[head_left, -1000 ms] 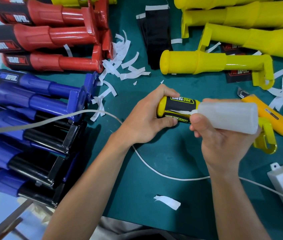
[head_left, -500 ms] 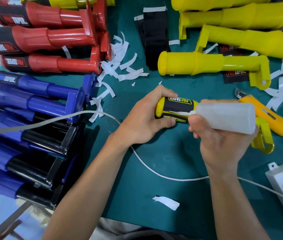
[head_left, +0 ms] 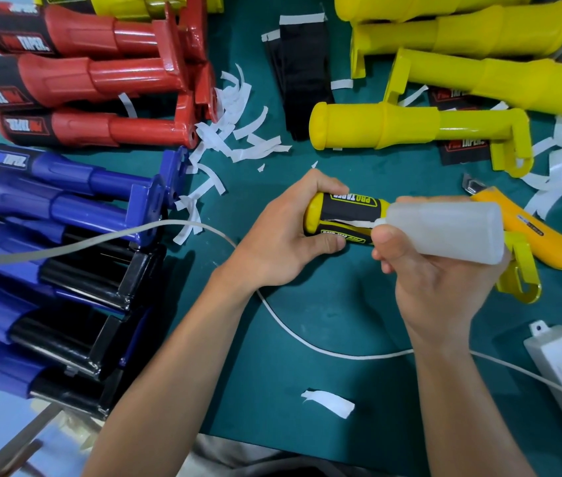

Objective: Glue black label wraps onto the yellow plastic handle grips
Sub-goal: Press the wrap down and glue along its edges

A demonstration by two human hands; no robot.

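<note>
Blue grips (head_left: 49, 201), stacked at the desk's (head_left: 324, 304) left. Centre: left hand (head_left: 283, 235) closed around yellow grip (head_left: 314, 215) with black label wrap (head_left: 352, 210). Right hand (head_left: 437, 287) clasps translucent glue bottle (head_left: 444, 232), nozzle touching the wrap's seam.

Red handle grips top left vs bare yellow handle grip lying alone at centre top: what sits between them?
Head view: a scatter of white paper backing strips beside the red handle grips, then a pile of black label wraps left of the bare yellow handle grip.
</note>
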